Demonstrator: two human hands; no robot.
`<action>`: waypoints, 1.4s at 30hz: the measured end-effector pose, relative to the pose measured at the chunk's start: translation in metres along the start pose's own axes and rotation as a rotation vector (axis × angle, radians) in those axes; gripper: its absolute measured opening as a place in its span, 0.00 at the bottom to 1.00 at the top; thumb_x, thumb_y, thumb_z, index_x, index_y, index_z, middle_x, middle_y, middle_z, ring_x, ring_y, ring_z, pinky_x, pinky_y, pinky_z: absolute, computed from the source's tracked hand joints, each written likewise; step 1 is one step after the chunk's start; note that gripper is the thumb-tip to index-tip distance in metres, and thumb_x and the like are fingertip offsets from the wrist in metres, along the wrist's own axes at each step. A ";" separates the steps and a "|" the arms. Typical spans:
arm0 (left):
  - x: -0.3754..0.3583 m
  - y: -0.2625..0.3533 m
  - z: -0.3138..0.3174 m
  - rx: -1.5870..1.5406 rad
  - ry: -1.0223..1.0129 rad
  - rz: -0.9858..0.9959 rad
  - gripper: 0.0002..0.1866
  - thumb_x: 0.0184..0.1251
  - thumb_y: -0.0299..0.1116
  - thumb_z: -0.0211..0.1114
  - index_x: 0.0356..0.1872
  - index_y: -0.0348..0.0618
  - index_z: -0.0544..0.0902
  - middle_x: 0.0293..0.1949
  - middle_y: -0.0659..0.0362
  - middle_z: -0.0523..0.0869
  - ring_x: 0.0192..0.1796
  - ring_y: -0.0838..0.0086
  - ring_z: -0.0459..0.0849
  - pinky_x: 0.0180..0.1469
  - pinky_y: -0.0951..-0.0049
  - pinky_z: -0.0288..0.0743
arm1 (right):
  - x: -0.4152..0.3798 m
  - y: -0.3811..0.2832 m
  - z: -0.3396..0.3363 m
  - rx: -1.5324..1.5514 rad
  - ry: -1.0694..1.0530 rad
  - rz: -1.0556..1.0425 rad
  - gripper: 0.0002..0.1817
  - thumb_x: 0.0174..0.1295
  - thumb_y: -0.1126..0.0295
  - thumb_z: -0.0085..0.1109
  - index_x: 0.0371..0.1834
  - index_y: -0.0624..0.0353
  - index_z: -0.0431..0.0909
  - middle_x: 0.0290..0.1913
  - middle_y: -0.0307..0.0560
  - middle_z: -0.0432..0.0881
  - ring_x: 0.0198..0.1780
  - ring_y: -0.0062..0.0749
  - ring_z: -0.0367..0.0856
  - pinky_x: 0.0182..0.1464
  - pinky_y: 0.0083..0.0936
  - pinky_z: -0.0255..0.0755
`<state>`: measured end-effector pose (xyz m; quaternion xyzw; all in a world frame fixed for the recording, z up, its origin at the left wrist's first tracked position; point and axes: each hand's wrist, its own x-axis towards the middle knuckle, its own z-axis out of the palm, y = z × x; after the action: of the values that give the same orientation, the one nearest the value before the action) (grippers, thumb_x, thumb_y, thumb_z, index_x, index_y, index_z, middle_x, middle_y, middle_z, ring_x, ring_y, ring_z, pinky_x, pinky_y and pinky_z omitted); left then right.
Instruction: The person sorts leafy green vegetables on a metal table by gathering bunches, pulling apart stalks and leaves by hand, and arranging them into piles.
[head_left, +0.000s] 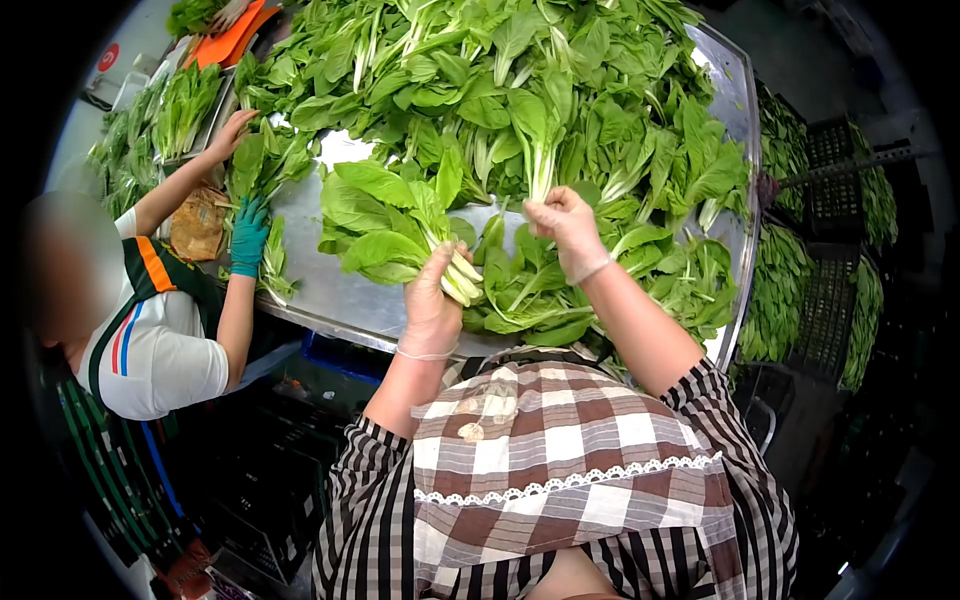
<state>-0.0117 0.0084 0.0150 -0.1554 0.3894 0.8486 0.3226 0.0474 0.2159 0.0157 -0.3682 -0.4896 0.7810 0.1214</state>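
Observation:
My left hand [436, 298] is closed around the pale stems of a bunch of leafy greens [385, 215], whose leaves fan out to the upper left. To the right, my right hand [568, 228] pinches a single green plant [541, 130] by its white stem end, leaves pointing away from me. Both hands seem to wear thin clear gloves with a band at the wrist. Beneath and beyond them spreads a large heap of the same greens [430, 60]. Some loose leaves [540, 300] lie on the metal table close below my hands.
At my left a co-worker [165, 330], one hand in a teal glove [250, 237], handles greens at the metal table [300, 235]. Black crates [825, 300] with greens stand beyond the table's right edge. An orange sheet [225, 38] lies at the far left.

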 end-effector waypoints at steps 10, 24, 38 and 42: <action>0.003 -0.023 0.005 -0.001 -0.151 0.086 0.30 0.62 0.40 0.75 0.61 0.39 0.73 0.51 0.56 0.83 0.54 0.66 0.81 0.61 0.63 0.74 | -0.080 0.003 0.029 -0.941 -0.162 -0.988 0.11 0.47 0.72 0.68 0.31 0.53 0.75 0.29 0.44 0.77 0.30 0.44 0.79 0.32 0.33 0.72; -0.009 -0.015 0.002 -0.012 -0.170 0.047 0.28 0.65 0.34 0.71 0.63 0.37 0.72 0.55 0.56 0.81 0.57 0.66 0.79 0.63 0.62 0.73 | -0.079 0.015 0.030 -0.286 -0.276 -0.219 0.13 0.59 0.71 0.70 0.42 0.63 0.78 0.31 0.36 0.79 0.30 0.15 0.73 0.32 0.14 0.70; 0.007 -0.004 -0.005 -0.043 -0.005 0.077 0.24 0.63 0.38 0.75 0.55 0.40 0.76 0.44 0.56 0.83 0.45 0.69 0.82 0.51 0.66 0.78 | -0.096 0.018 -0.014 -0.260 -0.390 0.354 0.16 0.70 0.59 0.60 0.34 0.61 0.79 0.25 0.41 0.82 0.21 0.20 0.77 0.24 0.19 0.72; 0.001 -0.019 0.002 0.119 -0.002 0.135 0.27 0.63 0.37 0.75 0.59 0.42 0.74 0.49 0.57 0.83 0.50 0.69 0.82 0.54 0.66 0.77 | -0.099 0.014 0.015 -0.742 -0.264 -0.554 0.13 0.58 0.65 0.73 0.34 0.62 0.79 0.25 0.40 0.82 0.26 0.18 0.77 0.29 0.18 0.72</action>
<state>0.0002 0.0199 0.0053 -0.1085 0.4483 0.8441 0.2735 0.1082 0.1445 0.0527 -0.1399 -0.8261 0.5320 0.1221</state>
